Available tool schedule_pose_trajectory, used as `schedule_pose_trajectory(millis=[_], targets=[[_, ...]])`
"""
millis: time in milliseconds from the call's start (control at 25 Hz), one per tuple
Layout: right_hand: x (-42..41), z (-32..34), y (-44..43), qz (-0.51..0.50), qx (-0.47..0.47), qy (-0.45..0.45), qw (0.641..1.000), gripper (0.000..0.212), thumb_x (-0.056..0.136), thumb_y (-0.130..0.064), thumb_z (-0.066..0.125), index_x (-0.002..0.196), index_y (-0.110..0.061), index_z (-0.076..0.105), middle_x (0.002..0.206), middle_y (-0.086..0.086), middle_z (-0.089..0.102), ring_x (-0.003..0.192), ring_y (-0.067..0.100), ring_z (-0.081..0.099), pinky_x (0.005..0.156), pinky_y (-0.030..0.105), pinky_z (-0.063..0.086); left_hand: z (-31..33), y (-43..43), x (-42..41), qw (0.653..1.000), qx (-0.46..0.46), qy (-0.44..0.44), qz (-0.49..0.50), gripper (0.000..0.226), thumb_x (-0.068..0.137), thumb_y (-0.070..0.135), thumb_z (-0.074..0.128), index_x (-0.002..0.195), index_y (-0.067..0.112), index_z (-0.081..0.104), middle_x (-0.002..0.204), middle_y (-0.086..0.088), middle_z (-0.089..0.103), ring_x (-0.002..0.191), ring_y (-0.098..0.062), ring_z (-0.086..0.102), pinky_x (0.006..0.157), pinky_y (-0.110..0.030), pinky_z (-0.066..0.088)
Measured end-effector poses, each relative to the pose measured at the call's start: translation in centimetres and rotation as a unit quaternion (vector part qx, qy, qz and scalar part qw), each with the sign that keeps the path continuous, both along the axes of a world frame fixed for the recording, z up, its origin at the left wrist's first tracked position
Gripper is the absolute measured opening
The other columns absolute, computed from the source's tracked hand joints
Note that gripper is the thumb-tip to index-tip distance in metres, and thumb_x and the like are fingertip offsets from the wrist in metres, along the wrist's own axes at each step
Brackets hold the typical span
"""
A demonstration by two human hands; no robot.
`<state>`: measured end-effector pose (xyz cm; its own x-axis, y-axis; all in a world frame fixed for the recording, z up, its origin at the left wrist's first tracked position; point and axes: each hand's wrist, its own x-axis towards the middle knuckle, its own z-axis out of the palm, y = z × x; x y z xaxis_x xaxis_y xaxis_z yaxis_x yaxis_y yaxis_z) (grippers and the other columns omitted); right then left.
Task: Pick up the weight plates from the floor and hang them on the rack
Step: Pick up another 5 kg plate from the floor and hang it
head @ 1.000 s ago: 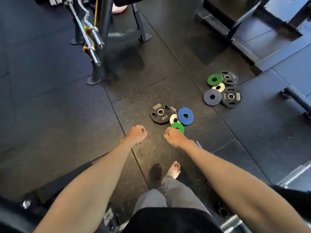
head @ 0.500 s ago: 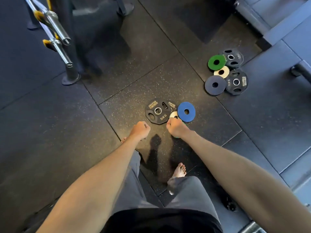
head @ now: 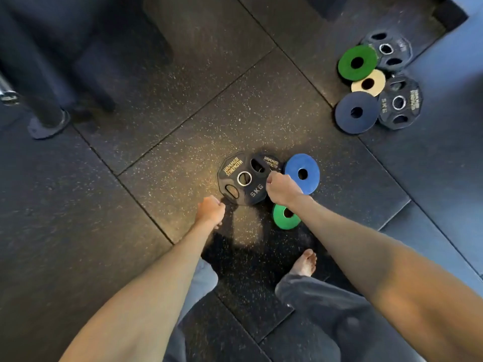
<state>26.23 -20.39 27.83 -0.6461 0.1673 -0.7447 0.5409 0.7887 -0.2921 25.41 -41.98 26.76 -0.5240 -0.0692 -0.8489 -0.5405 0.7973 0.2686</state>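
Observation:
A black 5 kg plate (head: 243, 178) lies flat on the floor, overlapping a second black plate (head: 268, 163). A blue plate (head: 303, 173) lies to their right and a green plate (head: 285, 218) just below. My left hand (head: 210, 211) is a closed fist at the 5 kg plate's lower left edge and holds nothing. My right hand (head: 282, 188) is curled shut over the gap between the black and blue plates, its thumb at the black plate's rim. What lies under it is hidden. The rack's post base (head: 48, 124) stands at far left.
A second group lies at upper right: a green plate (head: 357, 62), a cream plate (head: 368, 83), a dark blue plate (head: 356, 112) and two black plates (head: 398, 103). A bar end (head: 7, 95) pokes in at the left edge. My bare foot (head: 304, 262) stands behind the plates.
The camera has dropped closer to the floor. Both fists have moved forward onto the near plates; the right hand now covers the small white plate, and the green plate shows below the wrist.

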Motion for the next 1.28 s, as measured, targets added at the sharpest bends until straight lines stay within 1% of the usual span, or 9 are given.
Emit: schedule_pose_trajectory(millis=[120,240,320,440,560,680,840,960,1280], targets=[[-1.1,-8.7,2.8,0.009,0.024,0.013,1.0,0.017,0.098,-0.015,0.039,0.106,-0.006,0.052,0.112,0.023,0.063,0.095,0.04,0.059,0.069,0.038,0.041,-8.2,2.6,0.0,0.998,-0.015,-0.01,0.067,0.035,0.097,0.021,0.054,0.129,0.009,0.046,0.125,-0.017,0.061,0.105,-0.036,0.066,0.08,-0.044,0.061],[-2.4,-17.4,4.4,0.032,0.048,0.039,0.998,0.026,0.097,-0.012,0.041,0.12,-0.005,0.05,0.125,0.024,0.055,0.115,0.043,0.051,0.081,0.043,0.042,-16.2,4.4,0.3,0.988,-0.018,-0.029,0.154,0.053,0.098,0.023,0.054,0.142,0.011,0.026,0.139,-0.019,0.05,0.121,-0.039,0.056,0.099,-0.05,0.051],[-3.6,-21.9,4.2,0.057,0.07,0.067,0.994,0.036,0.098,-0.018,0.046,0.132,-0.006,0.044,0.132,0.024,0.047,0.125,0.043,0.043,0.095,0.049,0.042,-20.6,4.8,0.1,0.977,-0.013,-0.035,0.209,0.057,0.099,0.028,0.054,0.142,0.009,0.021,0.14,-0.02,0.048,0.122,-0.041,0.054,0.101,-0.051,0.049],[-6.2,-28.0,3.3,0.078,0.107,0.096,0.986,0.046,0.097,-0.028,0.053,0.136,-0.008,0.04,0.134,0.023,0.045,0.127,0.042,0.043,0.1,0.051,0.04,-26.5,4.7,-0.9,0.951,0.028,-0.062,0.303,0.069,0.098,0.035,0.057,0.148,0.009,0.018,0.144,-0.019,0.046,0.122,-0.041,0.054,0.089,-0.054,0.056],[-8.2,-31.9,2.5,0.095,0.134,0.106,0.981,0.051,0.094,-0.024,0.058,0.138,-0.008,0.036,0.133,0.022,0.044,0.124,0.04,0.044,0.097,0.049,0.044,-30.1,4.5,-2.0,0.926,0.058,-0.043,0.369,0.045,0.099,0.024,0.058,0.133,0.008,0.034,0.137,-0.02,0.046,0.122,-0.042,0.052,0.076,-0.058,0.058],[-8.9,-33.1,1.9,0.122,0.167,0.129,0.97,0.056,0.089,-0.013,0.064,0.136,-0.009,0.036,0.128,0.02,0.045,0.118,0.038,0.047,0.088,0.048,0.051,-31.9,4.6,-2.2,0.933,0.03,-0.01,0.358,0.032,0.1,0.014,0.054,0.127,0.007,0.038,0.133,-0.02,0.049,0.118,-0.044,0.055,0.076,-0.06,0.058],[-8.3,-31.8,1.9,0.101,0.182,0.166,0.964,0.042,0.093,-0.01,0.059,0.129,-0.009,0.039,0.124,0.022,0.046,0.11,0.038,0.049,0.082,0.045,0.05,-30.1,5.0,-1.8,0.946,0.027,0.073,0.315,0.043,0.1,0.012,0.054,0.138,0.004,0.036,0.141,-0.021,0.05,0.128,-0.038,0.051,0.104,-0.044,0.044],[-7.8,-27.3,2.4,0.033,0.158,0.192,0.968,0.038,0.098,-0.012,0.052,0.133,-0.008,0.037,0.126,0.024,0.045,0.112,0.04,0.049,0.084,0.046,0.047,-25.5,4.6,-4.0,0.96,0.019,0.131,0.246,0.063,0.101,0.015,0.052,0.153,0.005,0.018,0.153,-0.017,0.04,0.14,-0.035,0.039,0.114,-0.044,0.032],[-6.8,3.0,4.6,-0.047,0.128,0.285,0.949,0.05,0.104,-0.028,0.044,0.144,-0.003,0.028,0.115,0.026,0.059,0.099,0.046,0.062,0.071,0.041,0.04,5.1,5.8,-6.9,0.96,0.04,0.226,0.161,0.065,0.103,0.021,0.049,0.156,0.009,0.012,0.158,-0.011,0.032,0.146,-0.032,0.03,0.116,-0.046,0.028]])
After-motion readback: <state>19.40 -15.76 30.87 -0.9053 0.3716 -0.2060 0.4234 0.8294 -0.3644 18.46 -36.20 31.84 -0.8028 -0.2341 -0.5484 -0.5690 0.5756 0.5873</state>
